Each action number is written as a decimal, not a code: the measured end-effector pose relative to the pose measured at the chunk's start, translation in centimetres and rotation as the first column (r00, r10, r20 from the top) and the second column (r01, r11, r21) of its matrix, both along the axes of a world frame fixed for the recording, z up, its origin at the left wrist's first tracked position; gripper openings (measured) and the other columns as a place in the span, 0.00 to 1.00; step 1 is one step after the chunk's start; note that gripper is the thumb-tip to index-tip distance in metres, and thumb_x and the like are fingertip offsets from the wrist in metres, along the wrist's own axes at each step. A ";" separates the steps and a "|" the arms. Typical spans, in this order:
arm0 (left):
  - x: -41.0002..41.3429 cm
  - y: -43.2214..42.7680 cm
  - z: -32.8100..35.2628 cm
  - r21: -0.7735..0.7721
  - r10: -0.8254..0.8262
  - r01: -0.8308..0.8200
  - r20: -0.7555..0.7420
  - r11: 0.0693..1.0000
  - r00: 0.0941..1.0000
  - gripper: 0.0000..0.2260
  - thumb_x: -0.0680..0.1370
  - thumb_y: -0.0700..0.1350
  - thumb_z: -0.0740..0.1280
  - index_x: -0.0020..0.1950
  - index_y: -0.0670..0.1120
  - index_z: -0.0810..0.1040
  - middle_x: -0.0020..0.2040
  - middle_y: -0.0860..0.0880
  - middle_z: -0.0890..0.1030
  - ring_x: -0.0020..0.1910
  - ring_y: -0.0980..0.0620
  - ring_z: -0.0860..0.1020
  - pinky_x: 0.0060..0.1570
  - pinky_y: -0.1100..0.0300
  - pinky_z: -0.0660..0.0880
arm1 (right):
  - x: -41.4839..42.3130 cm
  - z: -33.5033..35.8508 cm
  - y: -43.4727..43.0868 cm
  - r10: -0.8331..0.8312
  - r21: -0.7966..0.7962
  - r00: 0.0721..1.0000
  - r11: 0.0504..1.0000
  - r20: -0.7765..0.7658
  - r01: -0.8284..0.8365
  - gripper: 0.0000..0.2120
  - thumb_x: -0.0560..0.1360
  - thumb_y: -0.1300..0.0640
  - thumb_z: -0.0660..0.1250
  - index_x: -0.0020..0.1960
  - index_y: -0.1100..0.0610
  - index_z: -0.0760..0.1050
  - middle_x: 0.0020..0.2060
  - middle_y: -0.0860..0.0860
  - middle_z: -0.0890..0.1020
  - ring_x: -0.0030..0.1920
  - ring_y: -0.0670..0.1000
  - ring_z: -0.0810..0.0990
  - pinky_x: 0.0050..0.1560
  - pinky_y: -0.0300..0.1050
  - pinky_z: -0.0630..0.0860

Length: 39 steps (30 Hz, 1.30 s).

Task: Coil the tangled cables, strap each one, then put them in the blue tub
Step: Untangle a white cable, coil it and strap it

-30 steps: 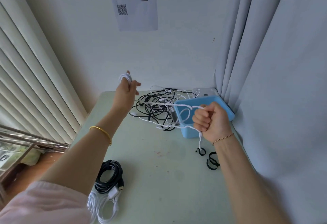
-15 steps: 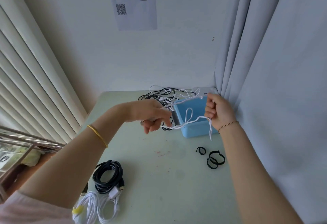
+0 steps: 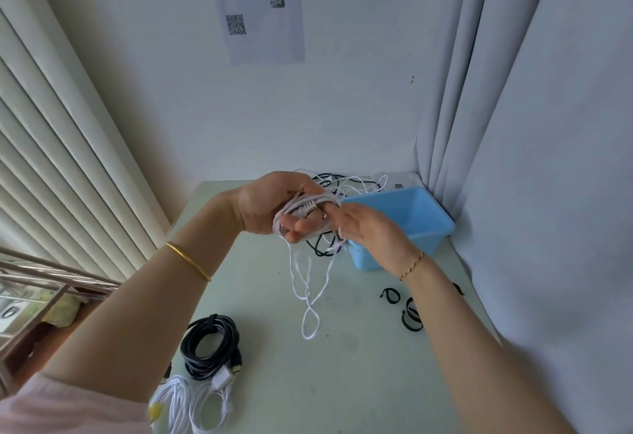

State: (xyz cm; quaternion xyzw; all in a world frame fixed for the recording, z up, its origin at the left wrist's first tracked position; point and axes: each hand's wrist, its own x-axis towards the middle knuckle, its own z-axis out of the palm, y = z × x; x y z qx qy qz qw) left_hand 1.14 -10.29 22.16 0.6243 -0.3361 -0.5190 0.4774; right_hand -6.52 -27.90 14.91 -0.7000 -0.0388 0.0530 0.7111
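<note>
Two hands meet just left of the blue tub (image 3: 394, 252): the left hand (image 3: 270, 204) grasps a coiled white cable (image 3: 308, 205); the right hand (image 3: 373, 231) touches it, grip unclear; loops dangle over the bench (image 3: 342, 382).

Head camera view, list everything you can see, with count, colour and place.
table: one, pale green, centre
white cable: one, white, held mid-air, loops hanging
tangled cables: one pile, black and white, far end
blue tub: one, blue, far right
coiled black cable: one, black, near left
coiled white cable: one, white, near edge, beside the black coil
straps: at least three, black, right side
paper sheet: one, white, on wall
left hand: one, holds the coil
right hand: one, holds the cable alongside
</note>
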 end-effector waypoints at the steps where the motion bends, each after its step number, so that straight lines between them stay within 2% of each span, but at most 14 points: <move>1: 0.0 -0.1 0.0 0.018 -0.002 0.002 0.012 1.000 1.000 0.29 0.74 0.48 0.51 0.55 0.19 0.65 0.22 0.48 0.64 0.21 0.50 0.67 0.25 0.62 0.66 | 0.0 0.3 0.3 0.012 0.082 0.999 0.996 0.042 -0.015 0.08 0.79 0.56 0.59 0.46 0.57 0.76 0.38 0.46 0.81 0.44 0.46 0.80 0.59 0.47 0.75; 2: 0.0 -0.1 0.0 0.030 -0.001 0.001 0.020 1.000 1.000 0.30 0.74 0.48 0.51 0.52 0.18 0.64 0.21 0.48 0.63 0.21 0.50 0.68 0.25 0.62 0.66 | -0.2 0.7 0.5 0.013 0.146 0.996 0.989 0.090 -0.026 0.07 0.77 0.56 0.61 0.46 0.59 0.74 0.34 0.49 0.78 0.41 0.50 0.78 0.51 0.44 0.78; 4: -0.1 0.1 0.0 0.033 0.014 -0.015 0.012 0.999 1.000 0.28 0.74 0.48 0.50 0.54 0.20 0.67 0.22 0.49 0.66 0.21 0.51 0.68 0.25 0.63 0.66 | -0.4 0.9 0.3 -0.057 0.188 0.987 0.982 0.151 0.028 0.04 0.74 0.59 0.66 0.46 0.59 0.73 0.32 0.53 0.77 0.33 0.53 0.74 0.37 0.42 0.74; 8: -0.4 0.3 -0.2 0.046 0.052 -0.050 -0.048 0.998 0.997 0.24 0.76 0.49 0.49 0.56 0.32 0.75 0.25 0.50 0.72 0.22 0.54 0.68 0.25 0.64 0.69 | -0.2 1.5 -0.3 -0.225 0.102 0.945 0.973 0.239 0.206 0.08 0.73 0.70 0.67 0.42 0.59 0.72 0.26 0.45 0.75 0.24 0.42 0.68 0.26 0.35 0.65; 11: -0.5 0.1 -0.5 0.117 0.110 -0.102 -0.063 0.988 0.992 0.28 0.76 0.57 0.52 0.55 0.35 0.77 0.28 0.48 0.73 0.23 0.54 0.68 0.25 0.64 0.70 | -0.1 1.9 -1.0 -0.295 -0.007 0.883 0.948 0.365 0.320 0.09 0.72 0.68 0.70 0.38 0.56 0.75 0.26 0.42 0.76 0.25 0.40 0.69 0.27 0.31 0.66; 14: -0.2 0.1 -0.8 0.135 0.153 -0.141 -0.082 0.981 0.985 0.31 0.78 0.63 0.52 0.56 0.35 0.76 0.30 0.47 0.74 0.23 0.55 0.68 0.26 0.64 0.72 | -0.1 2.2 -2.0 -0.244 -0.043 0.875 0.957 0.419 0.287 0.08 0.72 0.67 0.70 0.39 0.56 0.77 0.25 0.44 0.76 0.25 0.44 0.70 0.28 0.34 0.70; 16: -0.3 0.1 -0.7 0.151 0.159 -0.149 -0.056 0.977 0.986 0.32 0.77 0.63 0.51 0.57 0.35 0.75 0.30 0.47 0.75 0.23 0.56 0.69 0.27 0.63 0.74 | 0.0 2.4 -2.6 -0.179 -0.094 0.888 0.966 0.423 0.240 0.07 0.73 0.67 0.68 0.40 0.56 0.78 0.26 0.45 0.78 0.28 0.45 0.75 0.34 0.35 0.73; 21: -0.8 0.0 -0.4 0.186 0.101 -0.116 0.087 0.976 0.991 0.23 0.76 0.56 0.59 0.54 0.38 0.78 0.32 0.47 0.75 0.25 0.55 0.69 0.31 0.62 0.75 | 0.3 3.0 -3.3 -0.040 -0.188 0.955 0.977 0.294 0.099 0.12 0.78 0.64 0.61 0.37 0.57 0.76 0.30 0.49 0.78 0.32 0.47 0.76 0.42 0.38 0.75; 23: -0.8 0.0 -0.6 0.190 0.089 -0.109 0.110 0.976 0.990 0.20 0.76 0.53 0.60 0.55 0.37 0.78 0.33 0.46 0.74 0.26 0.55 0.69 0.32 0.62 0.75 | 0.5 3.2 -3.3 0.001 -0.215 0.973 0.975 0.230 0.049 0.15 0.80 0.63 0.58 0.35 0.58 0.73 0.29 0.52 0.75 0.30 0.47 0.75 0.42 0.38 0.74; 28: -0.7 0.0 -1.0 0.232 0.070 -0.099 0.132 0.968 0.989 0.23 0.76 0.54 0.57 0.56 0.36 0.77 0.32 0.45 0.73 0.27 0.53 0.68 0.31 0.60 0.75 | 0.9 3.2 -3.3 0.009 -0.477 0.985 0.876 0.171 0.074 0.20 0.80 0.52 0.59 0.31 0.55 0.72 0.23 0.50 0.71 0.25 0.48 0.69 0.36 0.38 0.70; 31: -0.4 0.2 -1.2 0.232 0.083 -0.111 0.124 0.966 0.989 0.23 0.78 0.54 0.56 0.56 0.35 0.76 0.31 0.47 0.74 0.26 0.54 0.68 0.29 0.62 0.74 | 0.7 3.3 -3.3 0.030 -0.463 0.980 0.884 0.196 0.065 0.07 0.74 0.55 0.69 0.39 0.54 0.77 0.27 0.51 0.71 0.22 0.46 0.67 0.26 0.35 0.67; 33: -0.3 0.2 -1.3 0.223 0.091 -0.116 0.121 0.968 0.989 0.21 0.82 0.52 0.53 0.56 0.35 0.76 0.30 0.47 0.73 0.25 0.55 0.68 0.28 0.62 0.73 | 0.7 3.1 -3.4 0.014 -0.423 0.971 0.901 0.240 0.092 0.06 0.71 0.60 0.72 0.39 0.54 0.76 0.30 0.51 0.75 0.23 0.46 0.67 0.25 0.35 0.66; 36: -0.4 0.0 -1.2 0.224 0.094 -0.119 0.117 0.967 0.989 0.22 0.83 0.49 0.49 0.53 0.36 0.77 0.28 0.48 0.72 0.23 0.56 0.68 0.26 0.63 0.72 | 1.0 2.6 -3.4 -0.007 -0.370 0.953 0.921 0.302 0.123 0.08 0.71 0.64 0.71 0.37 0.54 0.78 0.29 0.43 0.77 0.25 0.45 0.70 0.30 0.34 0.70; 39: -0.7 -0.2 -0.9 0.187 0.062 -0.075 0.075 0.979 0.995 0.23 0.83 0.49 0.48 0.50 0.38 0.79 0.25 0.49 0.71 0.23 0.55 0.67 0.24 0.63 0.69 | 1.0 2.5 -3.4 0.049 -0.319 0.950 0.946 0.309 0.055 0.09 0.74 0.66 0.67 0.38 0.56 0.78 0.31 0.46 0.79 0.32 0.42 0.76 0.41 0.32 0.73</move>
